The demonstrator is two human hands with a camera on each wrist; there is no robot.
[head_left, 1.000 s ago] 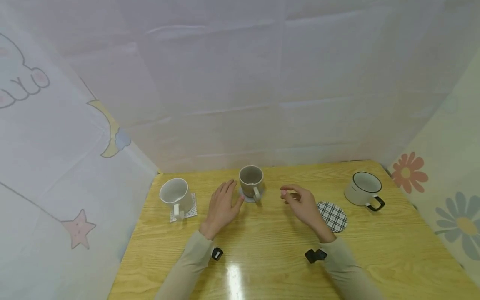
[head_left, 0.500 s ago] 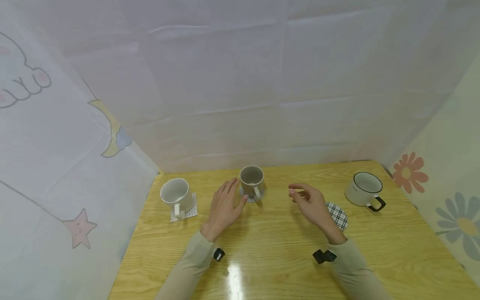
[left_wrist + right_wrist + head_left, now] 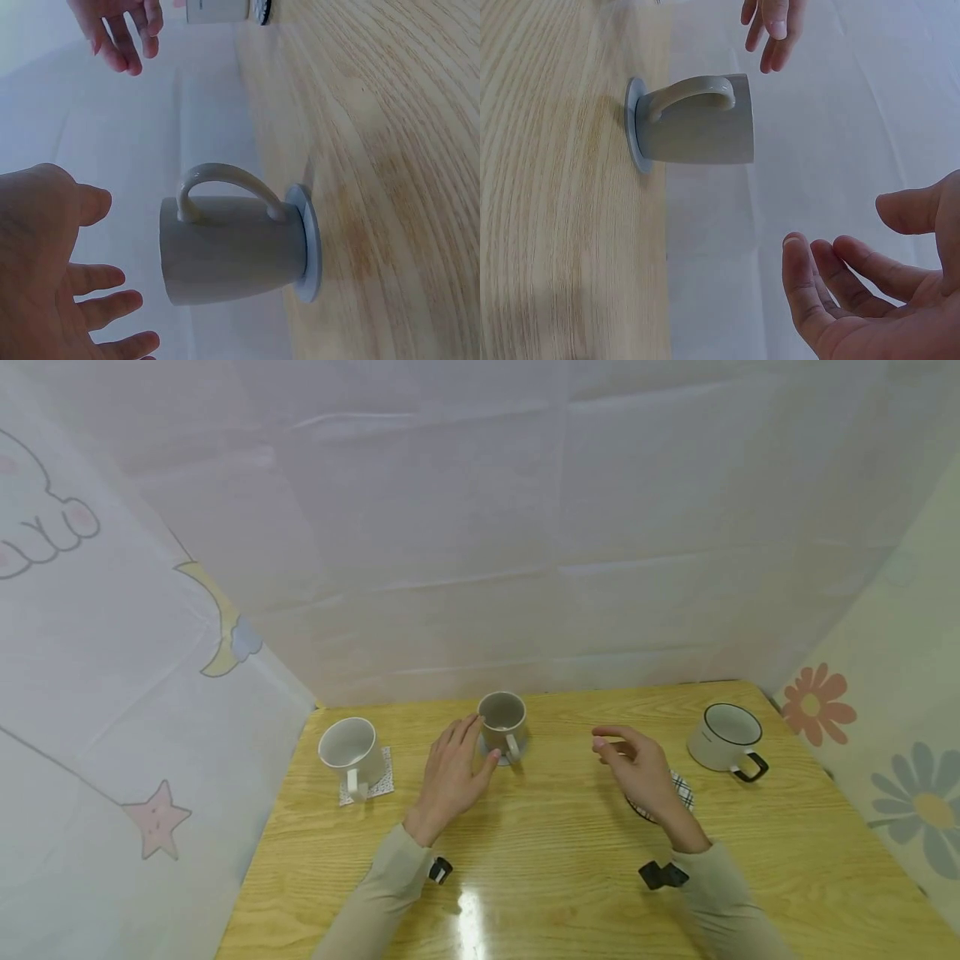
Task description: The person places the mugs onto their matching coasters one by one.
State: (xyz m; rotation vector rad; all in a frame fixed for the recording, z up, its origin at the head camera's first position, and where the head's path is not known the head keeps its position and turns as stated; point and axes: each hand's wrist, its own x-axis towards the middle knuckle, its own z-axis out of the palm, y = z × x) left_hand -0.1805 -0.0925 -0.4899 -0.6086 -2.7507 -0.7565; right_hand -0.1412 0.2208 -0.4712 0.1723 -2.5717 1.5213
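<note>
A grey mug [image 3: 501, 729] stands upright on a round grey-blue coaster [image 3: 312, 247] near the table's back edge, its handle toward me. Just left of it is my left hand [image 3: 450, 777], fingers extended and holding nothing; the left wrist view shows a gap between fingers and mug. My right hand [image 3: 641, 777] hovers to the mug's right, well apart from it, fingers loosely bent and nothing in them. Partly hidden beneath the right hand and wrist lies a round black-and-white checked coaster [image 3: 682, 788].
At the left a white mug [image 3: 351, 750] stands on a square patterned coaster [image 3: 385, 777]. A white mug with black rim and black handle [image 3: 720, 742] is at the right, directly on the wooden table [image 3: 540, 877]. Printed cloth walls enclose the back and sides.
My right hand has moved rightward, away from the grey mug and over the checked coaster. My left hand has shifted slightly right, closer to the mug. The mugs stay put.
</note>
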